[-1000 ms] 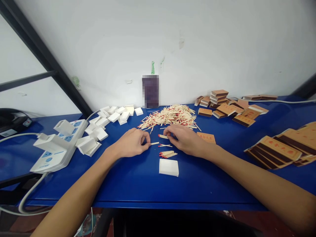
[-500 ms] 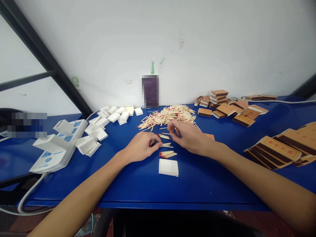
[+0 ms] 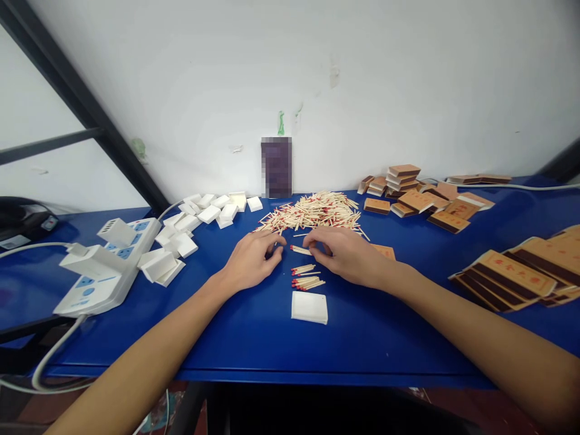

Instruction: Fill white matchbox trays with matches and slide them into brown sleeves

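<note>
My left hand [image 3: 256, 260] is over the blue table with thumb and forefinger apart and nothing between them. Opposite it, my right hand [image 3: 347, 254] has its thumb and fingertips around the plain ends of a few matches [image 3: 297, 249], whose red heads point left. Nearer to me lie two small groups: a few matches [image 3: 302, 270], and just below them a thicker bunch of matches [image 3: 308, 283]. A white matchbox tray [image 3: 309, 307] lies in front of these groups. Behind both hands spreads a big heap of loose matches [image 3: 317, 210].
White matchbox trays [image 3: 181, 225] are scattered at the left, beside a power strip [image 3: 113, 266] with plugs. Orange matchbox sleeves [image 3: 412, 199] pile up at the back right, and flattened sleeves [image 3: 507, 272] fan out at the right. One orange sleeve [image 3: 385, 251] is partly behind my right hand.
My left hand has drawn back left and away from the middle match group, uncovering its red heads. My right hand has come down to the plain ends of the farther small group.
</note>
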A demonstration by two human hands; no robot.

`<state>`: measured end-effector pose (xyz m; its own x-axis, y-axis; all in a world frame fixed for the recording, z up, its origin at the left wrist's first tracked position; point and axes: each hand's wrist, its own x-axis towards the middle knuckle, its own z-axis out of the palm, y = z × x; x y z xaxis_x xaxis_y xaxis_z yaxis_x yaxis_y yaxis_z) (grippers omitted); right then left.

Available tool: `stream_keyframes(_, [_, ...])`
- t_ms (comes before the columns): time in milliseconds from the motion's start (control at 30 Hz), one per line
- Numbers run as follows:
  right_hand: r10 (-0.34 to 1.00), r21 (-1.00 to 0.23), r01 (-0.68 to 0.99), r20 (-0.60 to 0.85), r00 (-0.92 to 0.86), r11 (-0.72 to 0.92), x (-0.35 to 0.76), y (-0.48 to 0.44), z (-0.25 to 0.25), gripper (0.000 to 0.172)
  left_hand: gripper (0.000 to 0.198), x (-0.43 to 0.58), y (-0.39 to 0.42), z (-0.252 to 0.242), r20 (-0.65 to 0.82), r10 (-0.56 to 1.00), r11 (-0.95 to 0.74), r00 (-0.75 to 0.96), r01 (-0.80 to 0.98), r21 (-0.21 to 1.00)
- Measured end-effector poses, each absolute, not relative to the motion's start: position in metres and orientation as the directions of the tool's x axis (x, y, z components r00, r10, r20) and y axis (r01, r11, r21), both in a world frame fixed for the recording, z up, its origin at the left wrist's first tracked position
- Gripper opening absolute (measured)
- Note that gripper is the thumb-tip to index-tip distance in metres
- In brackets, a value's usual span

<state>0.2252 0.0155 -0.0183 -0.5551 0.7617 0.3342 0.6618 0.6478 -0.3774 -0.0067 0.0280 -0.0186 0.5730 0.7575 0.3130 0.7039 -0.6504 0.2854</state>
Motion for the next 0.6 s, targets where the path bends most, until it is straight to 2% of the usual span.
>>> stream_keyframes(133, [0.747, -0.289, 0.691, 0.323, -0.581, 0.663, 0.2275, 0.0194, -0.0255, 0.016, 0.028, -0.0063, 0.0275, -0.0188, 0.287, 0.729, -0.682, 0.622, 0.696, 0.225])
stream_keyframes(333, [0.796, -0.327, 0.727, 0.271, -0.541, 0.604, 0.2249, 0.0189, -0.0235, 0.013, 0.039, -0.0069, 0.0278, -0.0187, 0.198, 0.723, -0.690, 0.662, 0.701, 0.179])
stream_keyframes(600, [0.802, -0.302, 0.743, 0.238, -0.547, 0.597, 0.2292, 0.0173, -0.0201, 0.012, 0.037, -0.0076, 0.0273, -0.0181, 0.181, 0.738, -0.675, 0.650, 0.714, 0.186])
